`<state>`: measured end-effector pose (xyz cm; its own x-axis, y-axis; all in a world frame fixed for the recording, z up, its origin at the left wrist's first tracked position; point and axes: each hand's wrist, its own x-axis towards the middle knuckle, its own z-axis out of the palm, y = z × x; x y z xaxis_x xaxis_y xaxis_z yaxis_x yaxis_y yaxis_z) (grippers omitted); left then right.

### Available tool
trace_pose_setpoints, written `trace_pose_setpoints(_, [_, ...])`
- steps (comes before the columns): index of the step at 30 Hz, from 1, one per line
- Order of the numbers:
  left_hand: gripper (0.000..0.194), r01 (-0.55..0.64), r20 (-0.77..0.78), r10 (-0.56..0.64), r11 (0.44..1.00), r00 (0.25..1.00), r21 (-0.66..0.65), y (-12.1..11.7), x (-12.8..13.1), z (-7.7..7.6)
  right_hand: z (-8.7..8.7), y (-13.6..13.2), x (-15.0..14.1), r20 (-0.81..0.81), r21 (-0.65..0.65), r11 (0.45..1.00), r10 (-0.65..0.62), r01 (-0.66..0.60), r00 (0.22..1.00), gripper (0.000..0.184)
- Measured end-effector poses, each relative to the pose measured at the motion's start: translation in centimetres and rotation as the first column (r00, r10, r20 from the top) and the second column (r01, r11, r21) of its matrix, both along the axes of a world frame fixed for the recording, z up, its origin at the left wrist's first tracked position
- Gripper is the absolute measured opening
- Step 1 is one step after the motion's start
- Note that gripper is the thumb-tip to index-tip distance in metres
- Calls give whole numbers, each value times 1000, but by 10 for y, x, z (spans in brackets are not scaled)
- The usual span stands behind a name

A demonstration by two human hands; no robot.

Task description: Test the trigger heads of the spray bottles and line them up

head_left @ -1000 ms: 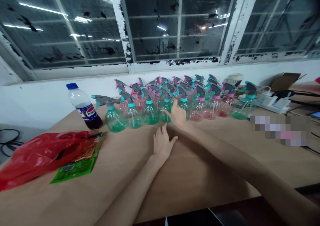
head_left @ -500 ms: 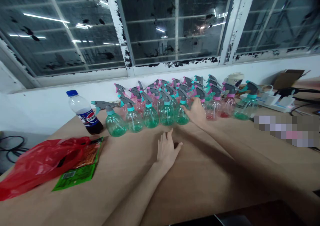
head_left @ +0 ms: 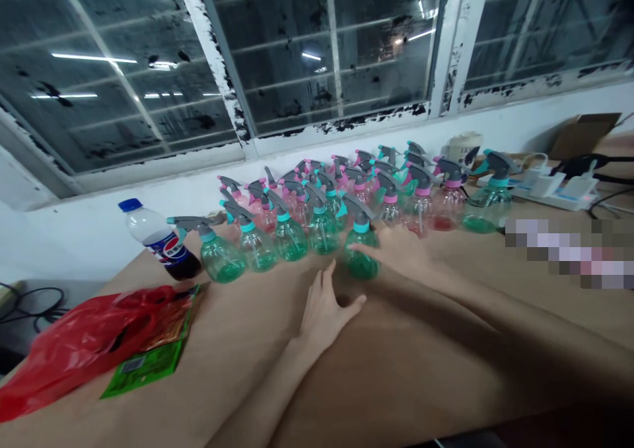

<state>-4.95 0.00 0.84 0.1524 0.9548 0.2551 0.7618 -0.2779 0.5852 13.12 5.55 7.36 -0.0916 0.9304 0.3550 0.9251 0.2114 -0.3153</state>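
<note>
My right hand (head_left: 403,250) is closed round the body of a green spray bottle (head_left: 362,258) with a turquoise collar and grey trigger head. The bottle stands a little in front of the row, and part of its right side is behind my fingers. To its left, my left hand (head_left: 327,306) hovers over the table with thumb and fingers apart, holding nothing. Its fingertips are just in front of another green spray bottle (head_left: 324,231). Several more green and pink spray bottles stand behind, among them a pink-collared one (head_left: 421,205).
On the left stand a cola bottle (head_left: 166,246), a red plastic bag (head_left: 89,342) and a green snack packet (head_left: 148,367). A power strip (head_left: 559,193) with plugs, a white cup (head_left: 464,149) and a cardboard box (head_left: 584,136) are at the back right. Windows rise behind the table.
My right hand has drawn the green spray bottle out of the row toward me. The left hand has spread its thumb and fingers wider. The view has tilted slightly.
</note>
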Motion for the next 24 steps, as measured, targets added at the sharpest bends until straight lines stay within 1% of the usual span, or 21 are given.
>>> trace_pose_setpoints(1, [84, 37, 29, -37, 999, 999, -6, -3, 2, 2, 2, -14, 4, 19, -2, 998, 62, -62, 998, 71])
trace_pose_setpoints(3, [91, 122, 70, -121, 992, 990, -11, -9, 8, 5, 8, -40, 13, 1, -29, 966, 259, -259, 966, 63])
trace_pose_setpoints(5, [89, 182, 97, -179, 983, 979, -19, -14, 13, 9, 14, -58, 23, -50, -26, 914, 404, -406, 913, 55])
trace_pose_setpoints(6, [86, 201, 98, -197, 979, 975, -28, -17, 15, 11, 16, -63, 27, -85, -16, 890, 453, -456, 888, 52])
trace_pose_setpoints(8, [78, 222, 80, -218, 974, 973, -42, -21, 19, 14, 19, -66, 36, -183, -11, 863, 495, -506, 849, 47])
trace_pose_setpoints(10, [77, 240, 60, -237, 970, 970, -43, -23, 21, 15, 19, -63, 42, -330, -15, 837, 512, -547, 793, 47])
trace_pose_setpoints(12, [80, 266, 54, -263, 963, 963, -43, -24, 23, 15, 15, -59, 43, -498, 21, 805, 523, -593, 692, 54])
trace_pose_setpoints(14, [83, 292, 53, -289, 955, 956, -49, -26, 25, 13, 10, -55, 38, -628, 92, 772, 535, -629, 565, 58])
trace_pose_setpoints(16, [85, 305, 52, -302, 950, 952, -60, -29, 27, 12, 7, -54, 30, -703, 133, 741, 539, -658, 464, 55])
trace_pose_setpoints(18, [87, 303, 52, -301, 951, 952, -62, -31, 28, 11, 4, -53, 21, -729, 149, 705, 552, -693, 405, 48])
trace_pose_setpoints(20, [88, 314, 38, -312, 948, 949, -56, -32, 29, 12, 3, -52, 16, -712, 164, 690, 577, -705, 400, 39])
trace_pose_setpoints(22, [92, 348, -5, -348, 937, 938, -34, -31, 27, 15, 1, -49, 14, -671, 180, 695, 604, -696, 430, 33])
trace_pose_setpoints(24, [97, 388, -94, -388, 921, 917, -13, -27, 23, 18, 0, -45, 14, -634, 197, 705, 621, -681, 460, 28])
